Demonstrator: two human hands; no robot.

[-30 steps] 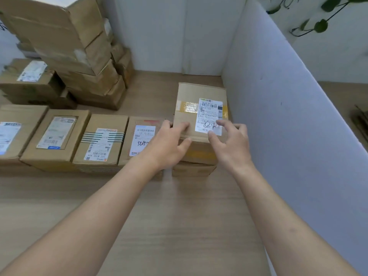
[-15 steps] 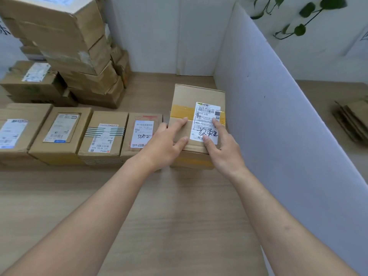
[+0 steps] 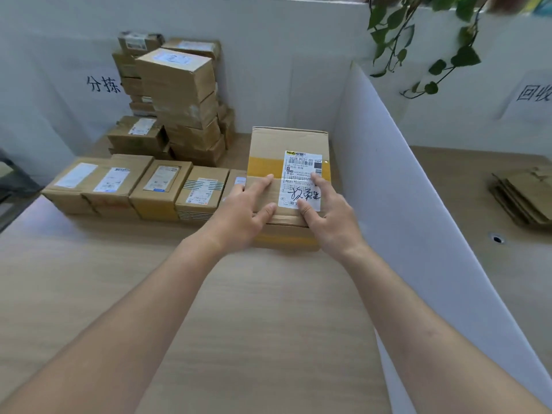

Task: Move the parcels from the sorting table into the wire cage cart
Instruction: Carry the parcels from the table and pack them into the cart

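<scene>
A brown cardboard parcel (image 3: pixel 288 143) with yellow tape and a white shipping label stands on the wooden sorting table (image 3: pixel 254 324), close against the white partition. My left hand (image 3: pixel 242 213) lies over its near left top edge, fingers and thumb stretched flat on the cardboard. Over the near right edge lies my right hand (image 3: pixel 331 216), its fingers and thumb pressing on the label. Whatever is under the parcel is hidden. No wire cage cart is in view.
A row of several labelled parcels (image 3: pixel 161 186) runs left of the held one, with a tall stack of boxes (image 3: pixel 179 85) behind. A white partition (image 3: pixel 403 189) walls the right side. Beyond it lie flattened cartons (image 3: pixel 525 195). A plant (image 3: pixel 418 40) hangs above.
Both hands have slid further onto the parcel's top, and the small box seen under its front edge is hidden now. My view has pulled back and tilted up.
</scene>
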